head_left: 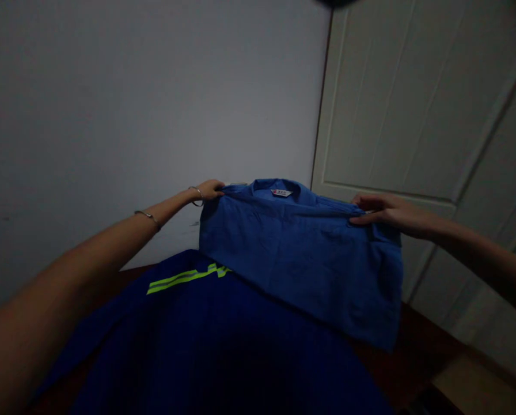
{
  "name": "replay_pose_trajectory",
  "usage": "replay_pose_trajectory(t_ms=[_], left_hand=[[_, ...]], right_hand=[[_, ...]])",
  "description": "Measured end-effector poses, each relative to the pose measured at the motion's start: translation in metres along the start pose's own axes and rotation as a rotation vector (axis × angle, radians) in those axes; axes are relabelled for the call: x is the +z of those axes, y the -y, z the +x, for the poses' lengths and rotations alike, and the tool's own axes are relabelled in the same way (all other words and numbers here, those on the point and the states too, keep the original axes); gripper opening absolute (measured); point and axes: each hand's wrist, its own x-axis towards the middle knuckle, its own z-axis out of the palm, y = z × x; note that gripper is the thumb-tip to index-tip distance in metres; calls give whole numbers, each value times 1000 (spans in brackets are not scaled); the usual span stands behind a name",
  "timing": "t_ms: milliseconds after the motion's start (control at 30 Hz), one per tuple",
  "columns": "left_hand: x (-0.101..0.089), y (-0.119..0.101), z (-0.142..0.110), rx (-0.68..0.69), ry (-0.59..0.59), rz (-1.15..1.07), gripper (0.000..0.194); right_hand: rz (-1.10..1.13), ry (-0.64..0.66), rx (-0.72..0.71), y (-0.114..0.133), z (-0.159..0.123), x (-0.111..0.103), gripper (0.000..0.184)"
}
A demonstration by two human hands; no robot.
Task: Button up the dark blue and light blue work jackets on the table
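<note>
A blue collared shirt [301, 259] hangs between my two hands, with a white label [281, 193] showing inside its collar. My left hand [210, 188], wearing a thin bangle at the wrist, grips the shirt's left shoulder. At the opposite shoulder, my right hand [383, 212] pinches the cloth between thumb and fingers. The shirt's lower part droops and slants down to the right. Beneath it lies a dark blue garment [175, 328] with yellow-green and grey reflective stripes; one sleeve stretches to the lower left.
Behind the shirt rises a pale wall [154, 104]. A white panelled door [387, 104] stands on the right. Dark red surface [417, 334] shows around the garments. At the lower right is a tan patch [478, 386], too dim to identify.
</note>
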Motion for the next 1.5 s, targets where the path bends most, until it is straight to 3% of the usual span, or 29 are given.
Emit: replay_pose_trajectory(t_ms=[167,433,633,833,1033,1200,1333,1500], left_hand=[[39,-33,64,114,-22,74,24],[107,-90,150,172,59,145,26],[162,-133,197,206,58,170,30],[219,-177,236,205,30,199,25],[280,-221,262,217,-25,186,25],[321,-251,265,166,-24,172,28],[346,-263,259,127,10,145,30],[362,-268,256,95,11,111,30]], right_hand=[[-51,-69,150,-37,-22,11,29],[-156,-72,219,-120,-33,19,23],[-445,-84,271,-176,-33,23,14],[-533,-48,337,-214,-34,25,16],[-578,-20,449,-249,-40,21,23],[-612,26,576,-267,-43,27,28],[-613,96,673,-280,-43,39,31],[-596,83,662,-298,-46,55,30]])
